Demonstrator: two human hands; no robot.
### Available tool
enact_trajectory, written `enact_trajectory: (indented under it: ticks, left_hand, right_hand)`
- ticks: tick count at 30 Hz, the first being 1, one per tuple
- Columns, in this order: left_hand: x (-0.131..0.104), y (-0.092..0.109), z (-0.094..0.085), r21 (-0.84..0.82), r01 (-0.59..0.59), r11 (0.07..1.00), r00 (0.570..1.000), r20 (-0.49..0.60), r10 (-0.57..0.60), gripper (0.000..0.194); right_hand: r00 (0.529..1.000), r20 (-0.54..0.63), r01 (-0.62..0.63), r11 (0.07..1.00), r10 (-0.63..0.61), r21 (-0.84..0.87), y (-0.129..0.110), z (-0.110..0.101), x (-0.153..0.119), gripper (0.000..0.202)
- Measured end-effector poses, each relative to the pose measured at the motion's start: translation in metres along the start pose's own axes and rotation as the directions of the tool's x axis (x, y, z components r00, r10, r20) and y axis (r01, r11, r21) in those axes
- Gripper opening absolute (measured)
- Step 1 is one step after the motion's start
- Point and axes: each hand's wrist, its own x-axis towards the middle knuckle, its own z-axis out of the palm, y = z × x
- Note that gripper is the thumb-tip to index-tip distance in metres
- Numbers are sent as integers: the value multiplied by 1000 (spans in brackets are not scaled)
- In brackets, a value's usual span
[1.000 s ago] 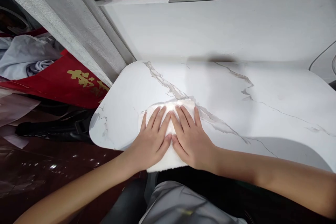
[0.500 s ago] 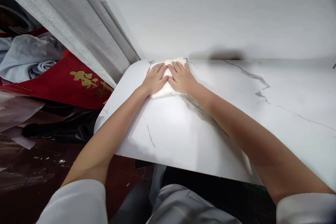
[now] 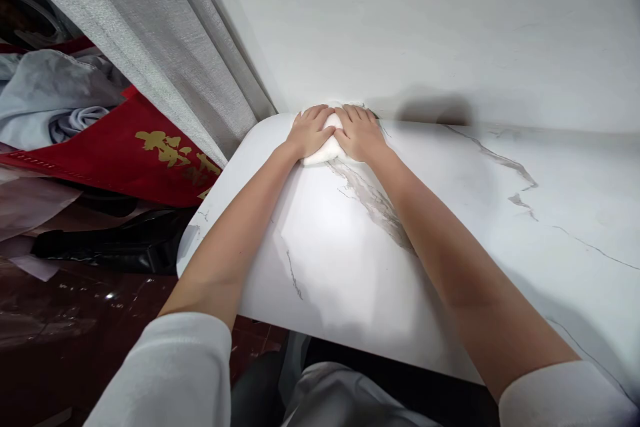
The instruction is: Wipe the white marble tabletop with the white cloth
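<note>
A white cloth (image 3: 323, 155) lies on the white marble-patterned table (image 3: 345, 267), close to the wall at its back edge. On the cloth's left part rests my left hand (image 3: 309, 133), palm down with its fingers spread. My right hand (image 3: 361, 135) lies flat on the right part, fingers stretched towards the wall. The two thumbs point at each other over the cloth. Both hands press on it from above without gripping it, and they cover much of it.
A white wall (image 3: 425, 47) rises behind the table. At the left hangs a grey curtain (image 3: 200, 47). Beyond it are a red cloth with gold characters (image 3: 100, 160), light grey fabric (image 3: 55, 93) and a black shoe (image 3: 105, 247) above a dark red floor.
Both hands and the cloth have moved forward over the table, up to the wall. The cloth looks more bunched under the hands. The view has shifted slightly.
</note>
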Motion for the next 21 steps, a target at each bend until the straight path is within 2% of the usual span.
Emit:
enact_trajectory:
  ticks: [6, 10, 15, 21]
  left_hand:
    - [-14, 6, -2, 57, 10, 998, 999, 40, -12, 57]
    - [-41, 12, -6, 78, 7, 997, 998, 60, -11, 57]
    - [-97, 21, -14, 104, 1, 995, 996, 92, -10, 57]
    - [-184, 31, -25, 103, -25, 994, 996, 91, 16, 59]
  right_hand:
    - [998, 43, -34, 999, 35, -31, -12, -4, -11, 59]
    - [995, 81, -53, 998, 55, -34, -28, -6, -29, 59]
    - [997, 68, -44, 999, 43, 4, -64, -10, -71, 60]
    - [995, 100, 12, 998, -19, 69, -117, -24, -136, 63]
